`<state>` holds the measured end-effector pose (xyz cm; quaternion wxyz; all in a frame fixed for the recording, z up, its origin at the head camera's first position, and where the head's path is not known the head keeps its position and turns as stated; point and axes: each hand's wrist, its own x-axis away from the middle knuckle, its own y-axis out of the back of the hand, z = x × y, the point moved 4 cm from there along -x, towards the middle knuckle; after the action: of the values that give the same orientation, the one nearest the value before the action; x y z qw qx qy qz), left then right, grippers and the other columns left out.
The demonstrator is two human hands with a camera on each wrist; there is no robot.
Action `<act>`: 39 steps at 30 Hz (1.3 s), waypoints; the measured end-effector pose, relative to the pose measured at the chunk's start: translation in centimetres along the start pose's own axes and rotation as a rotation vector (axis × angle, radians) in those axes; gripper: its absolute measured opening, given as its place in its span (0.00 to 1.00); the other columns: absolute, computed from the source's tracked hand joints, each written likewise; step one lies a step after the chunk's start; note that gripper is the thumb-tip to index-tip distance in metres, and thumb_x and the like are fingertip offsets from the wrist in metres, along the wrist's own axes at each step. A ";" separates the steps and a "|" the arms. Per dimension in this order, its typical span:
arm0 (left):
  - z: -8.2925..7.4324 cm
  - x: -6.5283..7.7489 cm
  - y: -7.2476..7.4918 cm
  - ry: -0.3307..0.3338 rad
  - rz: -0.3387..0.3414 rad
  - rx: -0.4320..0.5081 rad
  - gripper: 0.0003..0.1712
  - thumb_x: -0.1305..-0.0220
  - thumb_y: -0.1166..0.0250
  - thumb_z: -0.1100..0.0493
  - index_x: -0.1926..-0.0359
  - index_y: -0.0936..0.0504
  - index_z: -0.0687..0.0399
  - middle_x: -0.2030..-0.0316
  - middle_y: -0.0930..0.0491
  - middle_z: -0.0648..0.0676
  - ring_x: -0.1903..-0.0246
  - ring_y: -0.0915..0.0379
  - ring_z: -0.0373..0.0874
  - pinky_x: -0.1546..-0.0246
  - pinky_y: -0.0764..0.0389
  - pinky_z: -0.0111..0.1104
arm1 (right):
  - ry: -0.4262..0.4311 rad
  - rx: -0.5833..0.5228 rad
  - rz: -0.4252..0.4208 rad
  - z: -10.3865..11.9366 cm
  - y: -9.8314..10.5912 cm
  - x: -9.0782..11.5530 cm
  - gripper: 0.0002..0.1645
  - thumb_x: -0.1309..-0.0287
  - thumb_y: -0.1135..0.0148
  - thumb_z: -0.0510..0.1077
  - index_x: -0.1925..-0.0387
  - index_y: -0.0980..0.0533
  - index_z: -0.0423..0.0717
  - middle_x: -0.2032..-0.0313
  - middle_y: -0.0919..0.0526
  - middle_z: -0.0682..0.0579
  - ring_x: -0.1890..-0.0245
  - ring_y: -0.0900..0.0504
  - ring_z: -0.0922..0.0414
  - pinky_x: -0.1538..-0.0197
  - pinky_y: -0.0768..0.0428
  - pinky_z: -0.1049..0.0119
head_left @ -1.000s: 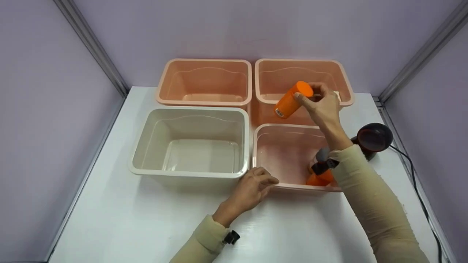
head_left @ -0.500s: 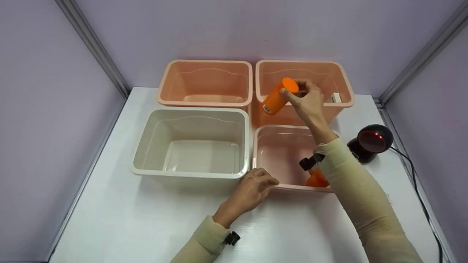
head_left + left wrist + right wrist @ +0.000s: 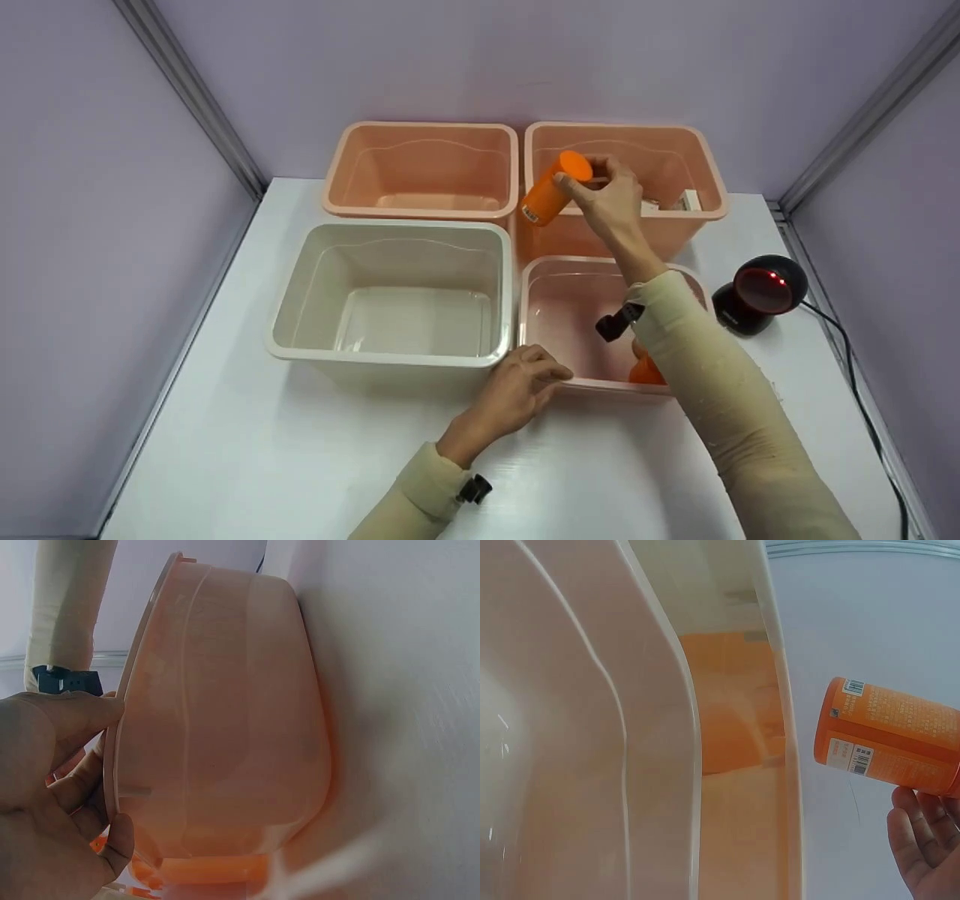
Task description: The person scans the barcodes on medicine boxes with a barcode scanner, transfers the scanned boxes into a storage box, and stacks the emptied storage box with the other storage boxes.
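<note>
The right hand's grip firmly encloses a tilted orange bottle; the left hand's grip pinches a pink bin's rim.

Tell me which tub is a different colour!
The whitish front-left tub; the front-right tub, back-left tub and back-right tub are pink or peach.

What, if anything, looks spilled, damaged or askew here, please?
Nothing stands out: the four bins stand upright, no spill or damage shows, and the orange canister tilts because the right hand holds it so.
</note>
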<state>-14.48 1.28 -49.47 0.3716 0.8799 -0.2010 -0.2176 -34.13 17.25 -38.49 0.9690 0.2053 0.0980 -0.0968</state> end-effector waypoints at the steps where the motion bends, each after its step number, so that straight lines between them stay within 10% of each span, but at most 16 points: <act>1: 0.0 0.0 0.0 0.002 0.001 0.002 0.10 0.33 0.34 0.59 0.54 0.13 0.43 0.59 0.20 0.45 0.49 0.25 0.42 0.42 0.26 0.35 | -0.001 -0.003 -0.001 0.0 -0.1 -0.1 0.32 0.48 0.26 0.58 0.46 0.22 0.47 0.52 0.18 0.47 0.56 0.18 0.56 0.49 0.19 0.66; 39: -0.3 0.3 0.1 -0.006 0.002 0.004 0.10 0.34 0.34 0.60 0.54 0.12 0.43 0.58 0.20 0.45 0.50 0.25 0.41 0.42 0.27 0.33 | -0.005 -0.002 0.032 2.1 -5.2 -1.3 0.35 0.48 0.26 0.58 0.42 0.25 0.47 0.48 0.19 0.47 0.50 0.17 0.55 0.43 0.19 0.67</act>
<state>-14.12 1.23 -49.30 0.3693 0.8798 -0.2034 -0.2195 -36.25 11.86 -38.27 0.9708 0.2058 0.0925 -0.0818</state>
